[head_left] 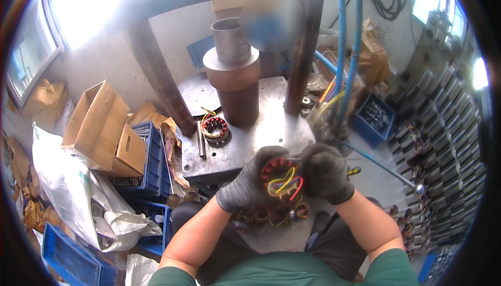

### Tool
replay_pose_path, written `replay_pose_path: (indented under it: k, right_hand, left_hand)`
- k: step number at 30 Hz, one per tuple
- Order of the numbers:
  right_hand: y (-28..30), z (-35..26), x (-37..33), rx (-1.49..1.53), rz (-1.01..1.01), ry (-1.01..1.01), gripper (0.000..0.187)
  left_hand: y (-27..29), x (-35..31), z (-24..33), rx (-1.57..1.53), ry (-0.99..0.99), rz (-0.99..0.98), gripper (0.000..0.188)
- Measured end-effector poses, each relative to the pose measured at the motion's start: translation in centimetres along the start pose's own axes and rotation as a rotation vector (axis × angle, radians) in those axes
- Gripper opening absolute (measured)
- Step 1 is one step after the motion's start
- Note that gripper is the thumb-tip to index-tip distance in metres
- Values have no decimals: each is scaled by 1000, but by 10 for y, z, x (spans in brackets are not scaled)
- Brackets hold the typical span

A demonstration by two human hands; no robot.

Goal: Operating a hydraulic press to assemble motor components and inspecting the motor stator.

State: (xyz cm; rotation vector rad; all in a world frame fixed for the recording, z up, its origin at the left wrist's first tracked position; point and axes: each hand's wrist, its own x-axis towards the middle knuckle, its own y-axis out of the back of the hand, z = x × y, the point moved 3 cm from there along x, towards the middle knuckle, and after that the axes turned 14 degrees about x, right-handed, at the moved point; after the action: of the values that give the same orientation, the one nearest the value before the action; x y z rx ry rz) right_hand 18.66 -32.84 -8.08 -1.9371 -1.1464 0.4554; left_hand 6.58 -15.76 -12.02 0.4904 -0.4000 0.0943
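Observation:
Both my hands wear dark grey gloves and meet in front of the metal press table. My left hand (249, 180) is closed round a motor stator (269, 170) with red windings; yellow, red and blue wires hang from its face. Close against the stator's right side, my right hand (327, 174) is closed on a thin metal rod (353, 159), which sticks out on both sides of the fist. A yellow and black handle (355, 171) shows beside this hand; whether it is gripped I cannot tell. Another stator (215, 129) with red windings rests on the press table, beside a short metal bar (201, 141).
A steel cylinder (232, 43) stands on a thick column between the press posts (163, 80). Several wired stators (261, 215) lie below my hands. Cardboard boxes (96, 127) and blue crates (73, 257) are at left. Stacked metal cores (443, 145) and a blue bin (373, 116) are at right.

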Motion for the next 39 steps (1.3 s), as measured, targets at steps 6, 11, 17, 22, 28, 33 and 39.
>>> replay_pose_path:
  k: [6,11,17,22,28,33,39]
  right_hand:
    - [15,5,-2,20,12,-10,24]
    - [25,9,-2,151,8,-87,25]
    - [13,7,-4,180,-123,-170,25]
    - [-1,-5,-4,262,-143,-102,25]
    - [-13,-16,-12,-149,-167,65,23]
    - [-23,-20,-16,-557,-177,218,24]
    - [-28,-24,-13,-800,-214,310,29]
  left_hand:
    - [3,1,8,27,-46,-19,112]
    - [3,-2,12,-44,30,-42,108]
    - [5,-3,18,-209,85,-135,102]
    - [6,-1,26,-198,44,-39,98]
    - [3,5,27,-144,-13,40,105]
    - [-1,5,23,-82,-73,64,107]
    - [-1,6,19,-116,-51,50,107]
